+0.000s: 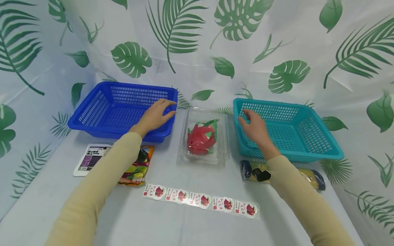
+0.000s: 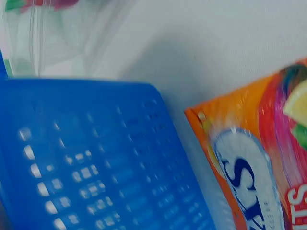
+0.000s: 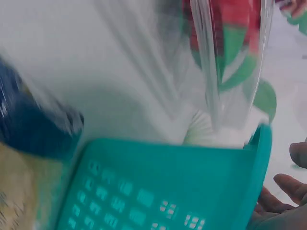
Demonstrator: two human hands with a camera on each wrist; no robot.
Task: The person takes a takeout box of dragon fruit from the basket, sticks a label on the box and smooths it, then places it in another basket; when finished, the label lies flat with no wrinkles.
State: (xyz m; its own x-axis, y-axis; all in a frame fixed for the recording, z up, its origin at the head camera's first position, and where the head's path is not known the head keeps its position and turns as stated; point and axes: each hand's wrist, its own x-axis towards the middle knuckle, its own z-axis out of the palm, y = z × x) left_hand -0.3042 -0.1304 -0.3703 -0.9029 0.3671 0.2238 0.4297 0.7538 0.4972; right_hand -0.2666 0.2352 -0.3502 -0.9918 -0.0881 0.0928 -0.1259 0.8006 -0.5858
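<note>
A red dragon fruit [image 1: 201, 136] with green tips sits inside a clear plastic box [image 1: 220, 155] at the middle of the table. To its left, my left hand [image 1: 156, 115] hovers over the right side of the blue basket [image 1: 123, 131], thumb and fingers apart with nothing between them. My right hand [image 1: 255, 128] is over the left side of the teal basket [image 1: 307, 156], fingers parted and holding nothing. In the right wrist view, the fingers [image 3: 283, 184] show beside the teal rim, and the box with the fruit [image 3: 235, 28] stands beyond.
An orange snack bag [image 1: 133, 174] and a white package with a purple label [image 1: 92, 157] lie before the blue basket. A long clear-wrapped yellow pack [image 1: 307, 176] lies before the teal one. Nearer me is a strip of dragon fruit stickers [image 1: 201, 201]. Leaf-patterned cloth [image 1: 191, 78] hangs behind.
</note>
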